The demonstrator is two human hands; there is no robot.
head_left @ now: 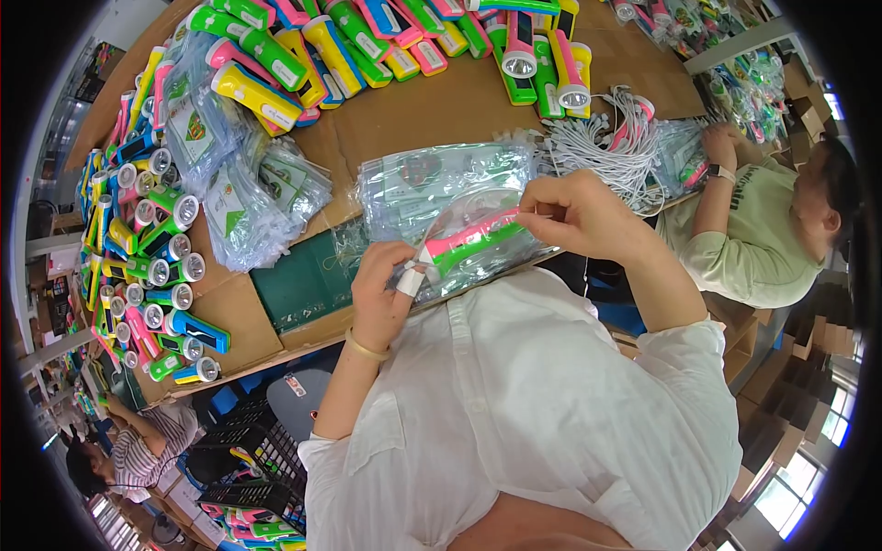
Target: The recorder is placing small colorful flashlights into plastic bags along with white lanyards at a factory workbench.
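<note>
Close in front of my chest, a pink and green flashlight (476, 241) lies inside a clear plastic bag (501, 261). My left hand (378, 292) is closed on the left end of the bag, where a white piece (411, 280) shows by the fingers. At the flashlight's right end, my right hand (581, 217) pinches the bag with thumb and fingers; its fingertips partly hide that end. Just beyond lies a stack of flat clear bags (432, 179). Coiled white cables (606, 147) lie beyond my right hand.
Many colourful flashlights (331, 50) are piled at the far side, with more flashlights (152, 266) at the left. Printed bags (262, 197) lie between. A co-worker (767, 216) sits at the right, another person (138, 450) at lower left. Black crates (253, 459) stand below the table edge.
</note>
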